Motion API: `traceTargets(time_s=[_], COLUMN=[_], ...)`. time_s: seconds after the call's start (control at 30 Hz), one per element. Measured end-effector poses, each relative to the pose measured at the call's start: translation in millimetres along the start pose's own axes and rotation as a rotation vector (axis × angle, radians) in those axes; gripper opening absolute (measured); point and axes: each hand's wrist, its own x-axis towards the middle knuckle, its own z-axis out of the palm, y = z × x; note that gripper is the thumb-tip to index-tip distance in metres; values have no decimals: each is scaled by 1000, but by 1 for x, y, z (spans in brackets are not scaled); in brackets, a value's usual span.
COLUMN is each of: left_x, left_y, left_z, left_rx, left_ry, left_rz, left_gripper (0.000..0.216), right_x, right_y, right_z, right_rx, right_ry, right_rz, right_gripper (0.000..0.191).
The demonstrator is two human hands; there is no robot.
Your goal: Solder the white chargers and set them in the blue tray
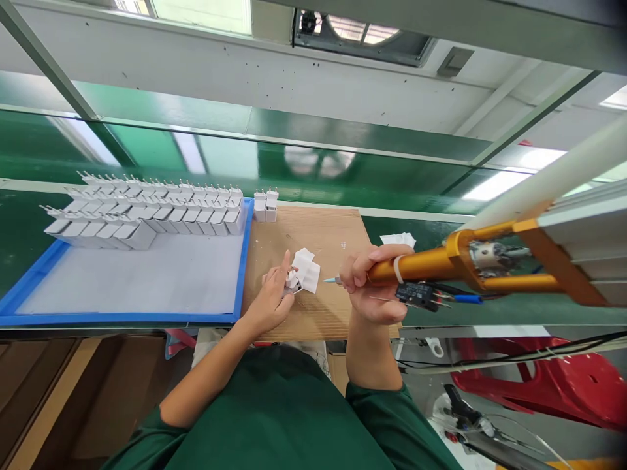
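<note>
Green table (19,235) under a glossy green wall: wooden board (323,313) against a blue tray (243,261). Left hand (272,297) pinches a white adapter (295,281); right hand (375,287) grips an orange tool (421,264).

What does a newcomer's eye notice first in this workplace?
The orange power screwdriver in the right hand stands out, its tip aimed at a small white part in the left hand on the wooden board. At left, rows of white chargers fill the far end of a blue tray.
</note>
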Motion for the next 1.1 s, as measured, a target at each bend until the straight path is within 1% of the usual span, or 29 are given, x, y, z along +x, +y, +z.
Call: traceTargets(time_s=[0.07,0.17,0.37,0.43,0.67,0.87,0.97,1.1], left_x=[-3,-4,2,4,7,5,4,4], left_y=[0,-5,-11,-11,-10,-11,-12,-12], left_z=[-6,-9,-4,-3,1,3,2,1], left_rx=[-4,31,7,-4,-69,-133,-174,-305], left_ry=[-12,-6,86,98,47,-24,-21,-47], left_rz=[22,33,29,26,34,-24,-34,-129], left_gripper=[68,52,31,27,18,17,25,33], right_x=[0,-1,-2,-2,-2,-2,-1,-1], right_y=[0,0,-1,-1,-1,-2,-2,-1], right_z=[0,-1,-3,-3,-3,-4,-3,-2], right_rx=[7,3,-48,-43,-23,0,-28,-56], right_ry=[-2,3,19,17,14,-7,3,30], right_rz=[-6,-4,27,29,30,15,10,13], right_gripper=[51,51,53,52,51,49,49,50])
